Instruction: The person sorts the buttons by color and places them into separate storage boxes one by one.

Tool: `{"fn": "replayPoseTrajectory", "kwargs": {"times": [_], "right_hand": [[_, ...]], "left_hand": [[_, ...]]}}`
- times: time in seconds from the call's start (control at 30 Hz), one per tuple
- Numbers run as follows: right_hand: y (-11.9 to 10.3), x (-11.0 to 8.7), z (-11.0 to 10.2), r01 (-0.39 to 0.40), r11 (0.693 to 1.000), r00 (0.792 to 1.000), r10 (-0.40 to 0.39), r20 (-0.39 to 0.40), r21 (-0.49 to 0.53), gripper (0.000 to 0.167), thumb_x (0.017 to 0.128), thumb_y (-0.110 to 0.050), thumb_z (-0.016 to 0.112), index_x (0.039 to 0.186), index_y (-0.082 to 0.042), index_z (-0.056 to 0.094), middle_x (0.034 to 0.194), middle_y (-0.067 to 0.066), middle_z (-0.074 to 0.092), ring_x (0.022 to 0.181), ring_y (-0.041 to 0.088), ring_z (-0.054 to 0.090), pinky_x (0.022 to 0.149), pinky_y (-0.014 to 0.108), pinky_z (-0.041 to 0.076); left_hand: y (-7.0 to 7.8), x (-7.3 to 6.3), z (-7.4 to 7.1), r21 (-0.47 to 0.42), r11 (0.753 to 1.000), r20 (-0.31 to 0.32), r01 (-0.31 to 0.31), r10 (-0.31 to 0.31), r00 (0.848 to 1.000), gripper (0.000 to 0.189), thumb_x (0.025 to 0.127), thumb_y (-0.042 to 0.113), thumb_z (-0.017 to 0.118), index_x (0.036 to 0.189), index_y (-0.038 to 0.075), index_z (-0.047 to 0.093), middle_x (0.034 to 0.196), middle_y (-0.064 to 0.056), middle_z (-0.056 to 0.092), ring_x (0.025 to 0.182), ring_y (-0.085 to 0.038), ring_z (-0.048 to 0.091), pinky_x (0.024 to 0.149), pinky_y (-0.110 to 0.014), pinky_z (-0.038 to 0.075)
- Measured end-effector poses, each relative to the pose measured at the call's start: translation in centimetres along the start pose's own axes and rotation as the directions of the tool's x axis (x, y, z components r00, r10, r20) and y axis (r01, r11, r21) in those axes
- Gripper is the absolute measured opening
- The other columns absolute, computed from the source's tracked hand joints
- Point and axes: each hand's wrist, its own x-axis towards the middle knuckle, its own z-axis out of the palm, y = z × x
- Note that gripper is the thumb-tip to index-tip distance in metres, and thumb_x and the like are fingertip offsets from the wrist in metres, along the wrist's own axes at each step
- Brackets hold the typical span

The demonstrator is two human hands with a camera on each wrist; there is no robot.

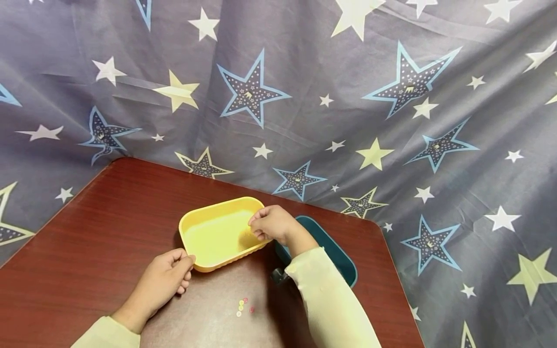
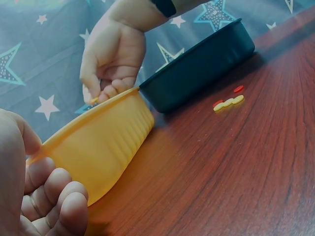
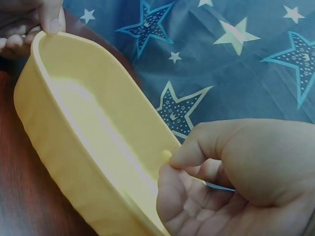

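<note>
Pinched yellow tray (image 1: 222, 212) at near-left corner with left hand (image 1: 167, 276), chip (image 2: 93, 100) with right hand (image 1: 275, 224) by right edge; needed light grip.

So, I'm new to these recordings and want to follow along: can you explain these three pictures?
There is no machine here, just a person's bare left hand and right hand. The wide picture comes from a head-worn camera looking forward and down; the other two come from cameras on the left and right wrists, each close to its own hand. Between the hands is a yellow tray. On the table are a dark teal tray and some small red and yellow discs. The left hand pinches the yellow tray's rim; the right hand, over that tray, pinches what looks like a small yellow piece.
</note>
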Motion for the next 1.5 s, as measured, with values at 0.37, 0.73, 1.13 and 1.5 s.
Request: {"fn": "replayPoseTrajectory", "kwargs": {"times": [0.37,0.73,1.13,1.5], "right_hand": [[-0.4,-0.7,0.1,0.02,1.0,0.999,-0.02,0.027,-0.006,0.024,0.099,0.001,0.073,0.118,0.016,0.073,0.08,0.007,0.066,0.071,0.018,0.065,0.069,0.025,0.062],[0.9,-5.4,-0.8,0.094,0.981,0.993,-0.08,0.091,-0.172,0.015,0.096,-0.007,0.078,0.106,0.003,0.08,0.081,0.003,0.072,0.07,0.017,0.067,0.068,0.026,0.063],[5.9,-9.6,2.8,0.189,0.923,0.98,-0.155,0.126,-0.334,0.012,0.087,-0.003,0.08,0.087,-0.015,0.08,0.07,-0.009,0.069,0.062,0.005,0.061,0.06,0.02,0.052],[8.6,-10.6,5.7,0.255,0.876,0.966,-0.246,0.074,-0.41,0.014,0.083,-0.004,0.087,0.089,-0.015,0.082,0.074,-0.017,0.07,0.069,-0.006,0.061,0.066,0.014,0.052]], "left_hand": [[0.1,0.1,0.0,0.003,1.0,0.004,-0.001,0.001,1.0,0.035,0.114,0.032,0.064,0.094,0.004,0.058,0.081,-0.006,0.064,0.063,-0.015,0.063,0.056,-0.031,0.061],[0.3,0.0,0.1,0.006,1.0,0.002,0.006,-0.006,1.0,0.035,0.115,0.032,0.064,0.094,0.004,0.059,0.082,-0.005,0.063,0.065,-0.014,0.063,0.057,-0.029,0.061],[0.4,0.3,0.0,0.043,0.999,-0.001,0.02,-0.02,1.0,0.035,0.116,0.033,0.061,0.097,0.003,0.061,0.084,-0.005,0.064,0.065,-0.015,0.065,0.058,-0.031,0.062],[0.2,0.2,0.1,0.051,0.999,-0.007,0.01,-0.009,1.0,0.036,0.115,0.034,0.062,0.097,0.003,0.063,0.084,-0.004,0.064,0.066,-0.014,0.066,0.058,-0.031,0.063]]}}
